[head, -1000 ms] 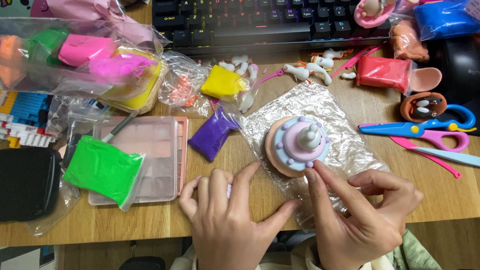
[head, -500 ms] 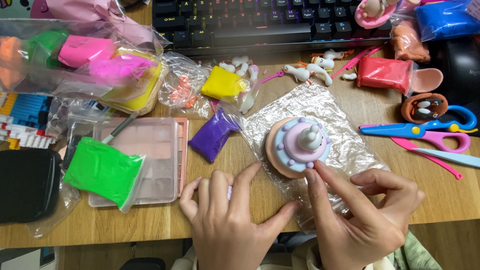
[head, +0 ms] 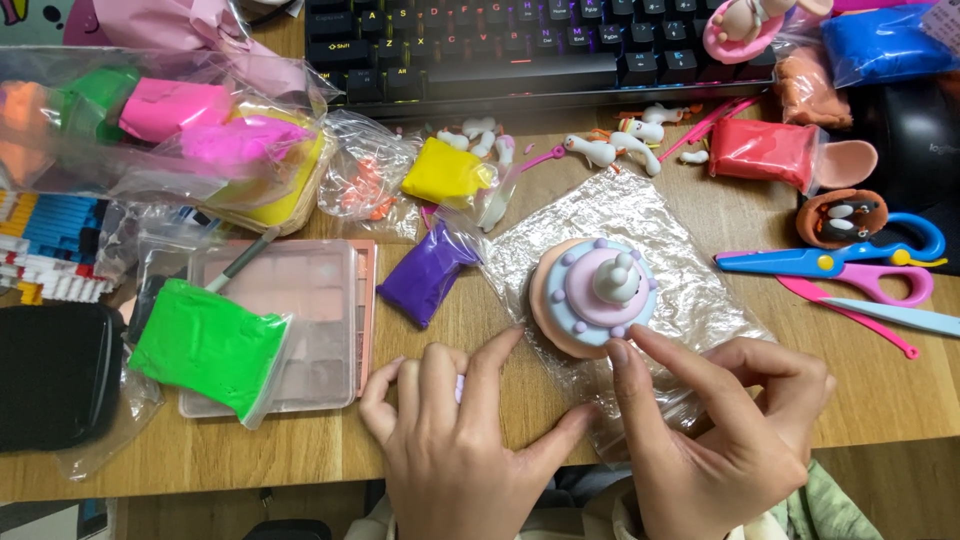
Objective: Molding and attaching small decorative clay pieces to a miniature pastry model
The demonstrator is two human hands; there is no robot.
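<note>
While bagged green clay (head: 205, 345) tops a tray (head: 330, 300).

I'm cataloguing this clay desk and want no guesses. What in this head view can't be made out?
- Under the left hand: a small purple bit shows between the fingers; the rest is hidden.
- Near rim of the round tiered pastel clay cake: covered by the right hand's index fingertip.
- Black keyboard: cut off by the top edge.

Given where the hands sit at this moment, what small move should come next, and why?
Probably press the right hand's fingertip gently onto the clay cake's blue rim: it already touches the near edge, where small beads ring the tier. The left hand lies flat on the table, with something small and lilac beneath it.
</note>
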